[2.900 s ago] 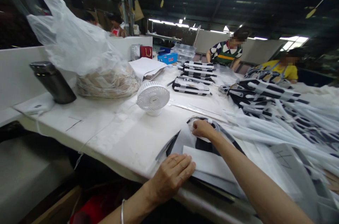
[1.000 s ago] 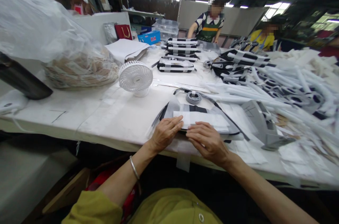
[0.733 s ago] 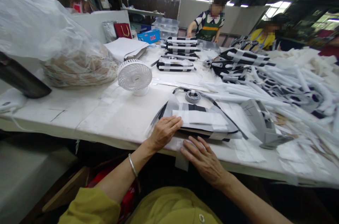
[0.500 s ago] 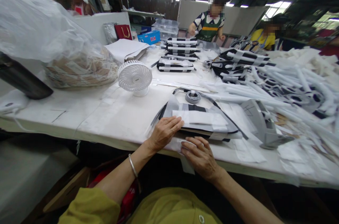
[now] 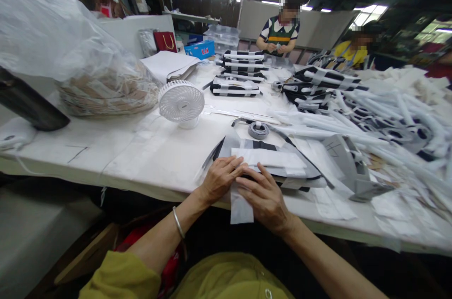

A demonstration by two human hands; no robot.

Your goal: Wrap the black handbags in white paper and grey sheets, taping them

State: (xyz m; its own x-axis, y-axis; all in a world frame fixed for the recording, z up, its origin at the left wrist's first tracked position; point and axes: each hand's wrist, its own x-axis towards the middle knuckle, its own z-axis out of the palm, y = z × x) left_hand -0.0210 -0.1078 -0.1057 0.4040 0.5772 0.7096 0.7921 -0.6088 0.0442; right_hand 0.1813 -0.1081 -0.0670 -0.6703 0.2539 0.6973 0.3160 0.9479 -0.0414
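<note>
In front of me on the table lies a flat black, white and grey bag (image 5: 222,148) with a dark strap. A folded white strip (image 5: 278,158) rests across its top. My left hand (image 5: 221,177) has its fingers bent over the bag's near left edge, its thumb hidden. Close beside it, touching or nearly so, my right hand (image 5: 263,197) stretches spread fingers onto the same front edge. Between the hands a translucent white strip (image 5: 242,209) hangs below the table edge; its upper end is covered by my fingers. A coiled grey strap (image 5: 258,130) lies behind the folded strip.
A white fan (image 5: 181,101) stands at left, near a plastic bag of bundled pieces (image 5: 106,92). To the right sit a grey tape dispenser (image 5: 344,162) and piled white rolls (image 5: 339,132). Stacked bundles (image 5: 235,87) lie farther back. A co-worker (image 5: 280,30) stands across the table.
My right hand has moved up and closer to my left hand, onto the bag's front edge. More of the hanging strip now shows. The co-worker's hands have come together.
</note>
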